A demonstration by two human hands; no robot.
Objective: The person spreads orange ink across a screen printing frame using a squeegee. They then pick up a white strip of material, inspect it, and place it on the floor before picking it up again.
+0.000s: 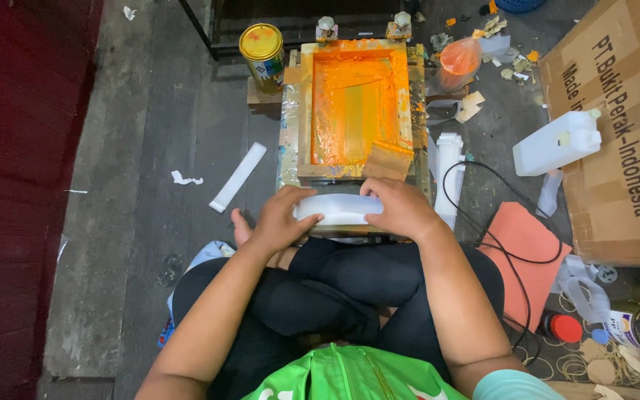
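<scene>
Screen-print station on floor: white strip held at near edge of frame.

Wooden frame (355, 104), 12 o'clock, mesh already flooded orange; white strip (337, 209) below it, at centre, gripped at both ends by left hand (279, 221) and right hand (400, 207); no print visible yet. Strip's underside and support hidden; squeegee (388, 158) indistinct.

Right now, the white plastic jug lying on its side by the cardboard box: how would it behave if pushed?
The white plastic jug looks translucent and thin-walled, so probably light, perhaps near empty. It lies on its side on flat faces, so it likely slides rather than rolls. It rests against the brown cardboard box, which would probably stop a push that way.
</scene>
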